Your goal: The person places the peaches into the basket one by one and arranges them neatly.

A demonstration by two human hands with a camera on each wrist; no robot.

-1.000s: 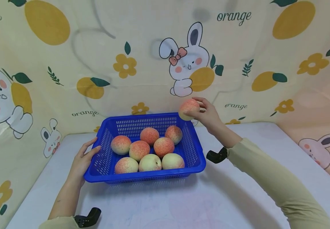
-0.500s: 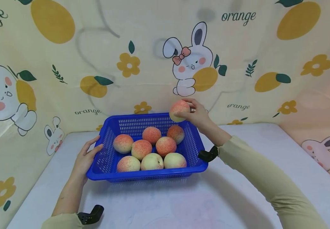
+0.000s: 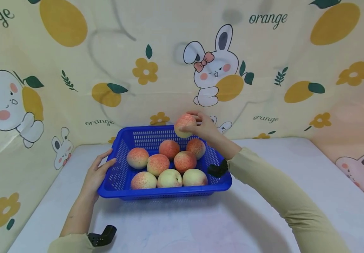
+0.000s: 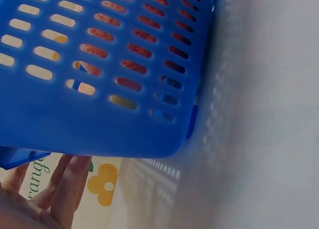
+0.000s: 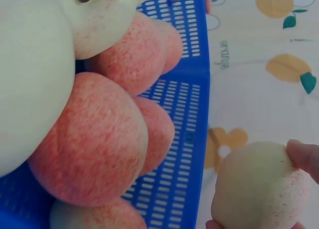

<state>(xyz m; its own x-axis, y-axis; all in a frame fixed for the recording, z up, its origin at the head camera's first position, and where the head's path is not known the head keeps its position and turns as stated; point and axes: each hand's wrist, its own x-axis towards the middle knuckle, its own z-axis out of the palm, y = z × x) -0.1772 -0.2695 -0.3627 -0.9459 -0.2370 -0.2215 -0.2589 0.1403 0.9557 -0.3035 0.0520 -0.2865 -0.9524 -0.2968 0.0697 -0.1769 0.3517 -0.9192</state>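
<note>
A blue perforated plastic basket holds several peaches, red-blushed ones behind and paler ones along the front. My left hand grips the basket's left rim; its fingers show beyond the rim in the left wrist view. Above the back rim, my right hand pinches another peach between thumb and fingers. That held peach appears at the lower right of the right wrist view, beyond the basket wall. Part of it is hidden by my fingers.
The basket rests on a white-covered table near its back edge. Behind it hangs a cream cloth printed with rabbits, flowers and oranges. A black wrist device sits at each sleeve.
My right hand has carried its peach leftward and slightly down, from the back right corner to over the back rim. My left hand stays on the basket; the view has shifted slightly.
</note>
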